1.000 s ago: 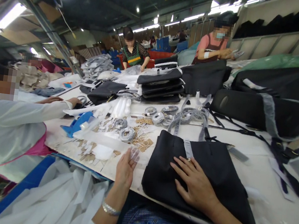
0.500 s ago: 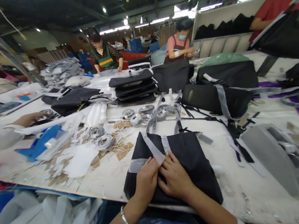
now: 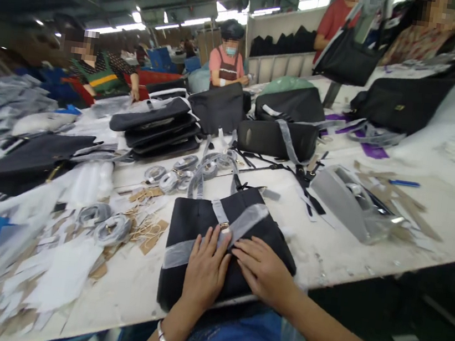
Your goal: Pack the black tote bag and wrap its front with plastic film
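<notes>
A black handbag [image 3: 191, 219] lies at the table's front edge, its handle [image 3: 197, 180] wrapped in clear film and standing up behind it. My left hand [image 3: 206, 271] rests flat on the bag's front, fingers stretched out just below a small gold clasp [image 3: 224, 226]. Beside it, my right hand [image 3: 263, 267] lies on the bag with its fingers extended. A translucent white strip [image 3: 251, 221] runs slantwise from the clasp to the upper right. Another pale strip [image 3: 178, 254] crosses the bag's left side. Neither hand grips anything.
Left of the bag lie coiled wrapped straps [image 3: 113, 228], white paper pieces [image 3: 67, 269] and brown tags with string [image 3: 154, 236]. Black bags [image 3: 155, 127] are stacked behind. A grey tape dispenser [image 3: 343, 202] stands to the right. Co-workers [image 3: 227, 64] are across the table.
The strip that my left hand pinched at the clasp now lies flat towards the bag's upper right. Both hands have flattened onto the bag. The view has turned to the right.
</notes>
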`<action>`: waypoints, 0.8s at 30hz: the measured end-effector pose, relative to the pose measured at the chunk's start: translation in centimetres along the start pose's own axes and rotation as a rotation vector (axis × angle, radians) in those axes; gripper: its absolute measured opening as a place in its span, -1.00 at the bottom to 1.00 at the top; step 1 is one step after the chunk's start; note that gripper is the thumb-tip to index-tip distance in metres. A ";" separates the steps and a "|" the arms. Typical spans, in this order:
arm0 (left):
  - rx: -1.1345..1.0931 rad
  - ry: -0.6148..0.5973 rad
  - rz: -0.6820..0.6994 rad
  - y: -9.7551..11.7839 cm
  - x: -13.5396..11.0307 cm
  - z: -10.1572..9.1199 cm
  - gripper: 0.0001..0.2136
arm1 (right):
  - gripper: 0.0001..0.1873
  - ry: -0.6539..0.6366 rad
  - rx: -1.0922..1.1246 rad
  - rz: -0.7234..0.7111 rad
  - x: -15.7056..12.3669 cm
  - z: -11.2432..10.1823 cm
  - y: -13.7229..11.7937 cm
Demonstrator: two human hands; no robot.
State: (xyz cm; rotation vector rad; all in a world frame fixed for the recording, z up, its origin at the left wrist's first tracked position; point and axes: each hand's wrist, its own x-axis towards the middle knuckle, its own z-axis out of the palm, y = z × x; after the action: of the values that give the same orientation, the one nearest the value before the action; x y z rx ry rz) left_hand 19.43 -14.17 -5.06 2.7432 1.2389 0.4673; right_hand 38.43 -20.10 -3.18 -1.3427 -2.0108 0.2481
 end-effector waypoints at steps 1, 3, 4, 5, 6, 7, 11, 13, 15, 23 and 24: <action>0.061 0.000 0.009 0.2 0.1 0.0 -0.53 | -0.68 0.058 0.012 0.092 -1.2 -1.2 0.1; 0.133 0.005 0.029 0.4 0.1 0.0 -0.52 | -0.75 0.180 0.051 0.357 -3.8 -3.4 0.6; 0.150 0.008 0.038 0.5 0.2 0.1 -0.52 | -0.75 0.225 0.087 0.511 -5.0 -4.2 0.9; 0.160 0.011 0.045 0.5 0.2 0.1 -0.52 | -0.72 0.255 0.138 0.656 -6.0 -4.8 1.3; 0.165 0.014 0.050 0.5 0.2 0.1 -0.52 | -0.69 0.270 0.202 0.779 -6.7 -5.2 1.8; 0.167 0.016 0.054 0.5 0.2 0.1 -0.53 | -0.66 0.276 0.274 0.878 -7.2 -5.3 2.3; 0.167 0.043 0.075 0.2 0.1 0.4 -0.53 | -0.47 0.338 0.600 1.058 -6.4 -5.0 3.8; 0.166 0.062 0.083 0.1 0.0 0.6 -0.53 | -0.45 0.367 0.772 1.084 -5.1 -4.9 4.1; 0.161 0.077 0.092 0.0 0.0 0.9 -0.52 | -0.48 0.380 0.855 1.093 -3.8 -4.9 4.2; 0.076 0.108 0.083 0.0 -0.3 0.6 -0.51 | -0.47 0.527 0.720 1.100 -1.6 -3.1 6.2; 0.052 0.109 0.077 0.0 -0.4 0.5 -0.50 | -0.47 0.523 0.710 1.105 -1.5 -3.0 6.4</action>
State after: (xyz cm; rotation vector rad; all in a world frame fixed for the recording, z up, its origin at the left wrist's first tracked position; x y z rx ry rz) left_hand 19.33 -14.40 -5.64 2.8524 1.1873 0.6081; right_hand 45.37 -19.19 -4.90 -1.6349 -0.4970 0.8868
